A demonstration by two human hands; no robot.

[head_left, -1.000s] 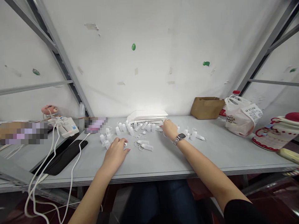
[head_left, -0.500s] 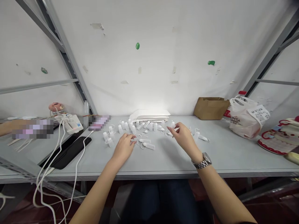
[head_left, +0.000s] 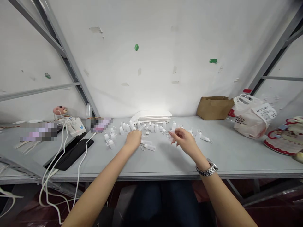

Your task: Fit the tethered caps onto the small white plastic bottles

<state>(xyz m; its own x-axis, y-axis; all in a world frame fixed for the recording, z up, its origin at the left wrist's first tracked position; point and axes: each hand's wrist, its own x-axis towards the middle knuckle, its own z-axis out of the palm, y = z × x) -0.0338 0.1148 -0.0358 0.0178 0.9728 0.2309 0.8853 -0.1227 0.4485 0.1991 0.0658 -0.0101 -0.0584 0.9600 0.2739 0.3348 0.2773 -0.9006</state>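
Several small translucent bottles with looped caps stand in a loose row; one upright bottle (head_left: 111, 144) is at the left. My left hand (head_left: 133, 138) is closed among the bottles, and what its fingers hold is hidden. Just right of it, a bottle (head_left: 150, 147) lies on its side near another lying one. My right hand (head_left: 181, 138), with a metal watch on the wrist, pinches a small clear bottle (head_left: 170, 137) between thumb and fingers. Another bottle (head_left: 198, 136) stands to its right, beside a lying one.
White sheets (head_left: 152, 116) are stacked at the wall. A brown paper bag (head_left: 214, 108), a plastic bag (head_left: 248, 121) and a patterned pouch (head_left: 284, 138) sit at the right. A black power bank (head_left: 74, 154), white cables and a power strip (head_left: 76, 126) lie left.
My left hand has moved right and forward and its fingers have closed. My right hand has come down onto a clear bottle. The other person's arm at the far left has gone from view.
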